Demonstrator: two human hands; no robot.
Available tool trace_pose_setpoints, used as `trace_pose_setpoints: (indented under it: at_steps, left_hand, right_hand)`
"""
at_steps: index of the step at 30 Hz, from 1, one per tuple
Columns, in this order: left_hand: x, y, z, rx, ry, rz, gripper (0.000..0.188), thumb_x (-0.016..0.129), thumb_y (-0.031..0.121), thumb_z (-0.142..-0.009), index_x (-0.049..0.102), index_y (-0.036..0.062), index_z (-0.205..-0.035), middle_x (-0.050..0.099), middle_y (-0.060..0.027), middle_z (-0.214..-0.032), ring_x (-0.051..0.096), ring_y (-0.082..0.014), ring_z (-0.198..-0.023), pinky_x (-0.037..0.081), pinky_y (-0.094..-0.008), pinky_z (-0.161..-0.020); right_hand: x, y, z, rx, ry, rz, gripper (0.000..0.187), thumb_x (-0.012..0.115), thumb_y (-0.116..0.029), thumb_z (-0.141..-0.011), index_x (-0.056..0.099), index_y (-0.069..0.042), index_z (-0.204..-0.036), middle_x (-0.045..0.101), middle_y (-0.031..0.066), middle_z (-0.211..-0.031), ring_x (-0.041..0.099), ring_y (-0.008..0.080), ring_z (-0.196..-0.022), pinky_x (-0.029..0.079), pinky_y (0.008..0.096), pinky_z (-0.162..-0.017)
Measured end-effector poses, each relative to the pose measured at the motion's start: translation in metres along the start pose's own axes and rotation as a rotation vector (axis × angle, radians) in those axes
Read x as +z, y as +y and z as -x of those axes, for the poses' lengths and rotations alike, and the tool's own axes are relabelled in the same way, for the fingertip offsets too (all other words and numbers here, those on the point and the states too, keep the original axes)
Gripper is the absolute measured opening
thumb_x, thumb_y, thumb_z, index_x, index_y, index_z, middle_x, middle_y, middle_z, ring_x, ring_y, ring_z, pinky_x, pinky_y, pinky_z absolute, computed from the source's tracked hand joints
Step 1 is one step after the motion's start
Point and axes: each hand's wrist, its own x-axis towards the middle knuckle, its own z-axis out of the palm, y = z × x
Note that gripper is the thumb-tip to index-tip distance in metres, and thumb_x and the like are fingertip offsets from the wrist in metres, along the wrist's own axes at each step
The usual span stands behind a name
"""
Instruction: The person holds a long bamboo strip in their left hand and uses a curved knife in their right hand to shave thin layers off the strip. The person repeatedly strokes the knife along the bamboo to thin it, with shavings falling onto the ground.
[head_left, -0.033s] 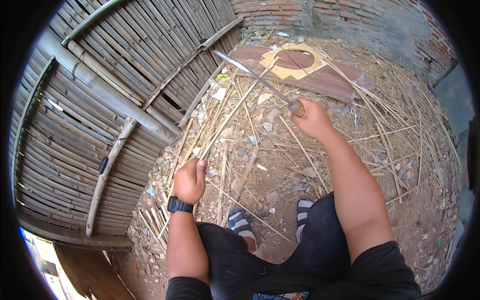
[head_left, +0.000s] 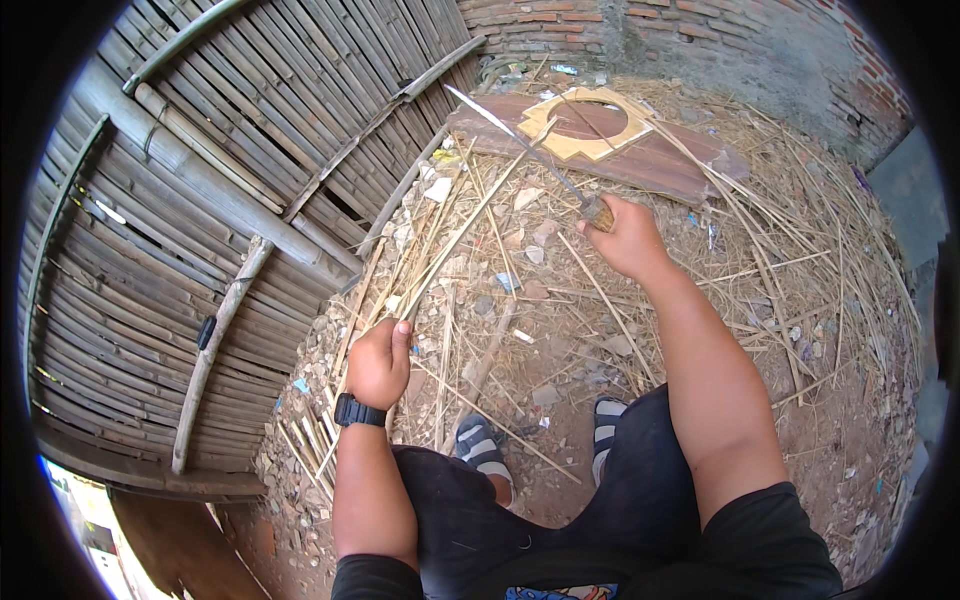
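My left hand (head_left: 380, 362), with a dark watch on its wrist, is closed round the near end of a long, thin bamboo strip (head_left: 488, 206). The strip slants away up and to the right. A long, slightly curved knife (head_left: 490, 114) is in my right hand (head_left: 630, 240), its fingers wrapped round the wooden handle. The blade points to the far left and crosses the strip near its far end. Whether blade and strip touch, I cannot tell.
Bamboo slats form a wall (head_left: 280, 120) on the left; a brick wall (head_left: 720, 60) stands behind. A brown board (head_left: 690, 165) lies ahead, bearing a light wooden piece with a round hole (head_left: 640, 128). Loose bamboo strips (head_left: 790, 225) and rubble litter the ground around my sandalled feet (head_left: 484, 446).
The knife's blade has swung slightly, its tip moving up and to the right. My left hand and the bamboo strip look almost unmoved.
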Motion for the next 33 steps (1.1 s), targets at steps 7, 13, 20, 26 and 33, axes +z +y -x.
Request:
trace_pose_setpoints:
  at_steps: [7, 13, 20, 26, 33]
  left_hand:
    - [0.005, -0.001, -0.001, -0.005, 0.019, 0.075, 0.042, 0.051, 0.031, -0.110, 0.063, -0.0010, -0.086, 0.059, -0.0193, -0.067, 0.059, -0.0356, -0.060, 0.046, -0.0434, -0.059]
    - [0.002, 0.003, -0.001, -0.023, -0.025, 0.111, 0.041, 0.052, 0.031, -0.109, 0.064, 0.0002, -0.085, 0.063, -0.0203, -0.070, 0.062, -0.0408, -0.065, 0.048, -0.0454, -0.061]
    - [0.003, 0.005, -0.001, -0.022, -0.031, 0.155, 0.043, 0.052, 0.033, -0.109, 0.063, 0.0002, -0.084, 0.062, -0.0192, -0.067, 0.061, -0.0371, -0.061, 0.048, -0.0435, -0.060]
    - [-0.002, -0.001, 0.004, -0.103, -0.110, 0.234, 0.053, 0.074, 0.048, -0.095, 0.059, -0.0003, -0.079, 0.048, -0.0064, -0.057, 0.047, -0.0173, -0.055, 0.040, -0.0354, -0.053]
    - [0.004, 0.003, 0.002, -0.137, -0.142, 0.235, 0.048, 0.082, 0.045, -0.089, 0.064, 0.0011, -0.081, 0.052, -0.0043, -0.057, 0.047, -0.0144, -0.052, 0.040, -0.0328, -0.051]
  right_hand:
    - [0.015, -0.035, 0.020, -0.420, -0.351, 0.285, 0.032, 0.077, -0.025, -0.087, 0.071, -0.007, -0.113, 0.072, 0.0200, -0.087, 0.071, 0.0363, -0.082, 0.054, 0.0457, -0.077]
    - [-0.002, -0.003, 0.009, -0.150, 0.025, -0.046, 0.036, 0.079, -0.025, -0.085, 0.071, -0.005, -0.114, 0.074, 0.0195, -0.094, 0.072, 0.0347, -0.088, 0.055, 0.0438, -0.081]
    - [0.015, -0.017, 0.011, -0.253, -0.297, -0.070, 0.043, 0.081, -0.029, -0.085, 0.070, -0.002, -0.117, 0.073, 0.0186, -0.093, 0.070, 0.0297, -0.086, 0.054, 0.0411, -0.081]
    - [0.009, -0.012, 0.004, -0.205, -0.189, -0.080, 0.045, 0.082, -0.031, -0.085, 0.071, -0.003, -0.118, 0.073, 0.0184, -0.093, 0.070, 0.0289, -0.086, 0.054, 0.0401, -0.081]
    - [0.020, -0.001, 0.008, -0.094, -0.122, -0.201, 0.047, 0.082, -0.030, -0.085, 0.070, -0.003, -0.121, 0.075, 0.0172, -0.100, 0.071, 0.0286, -0.091, 0.054, 0.0395, -0.086]
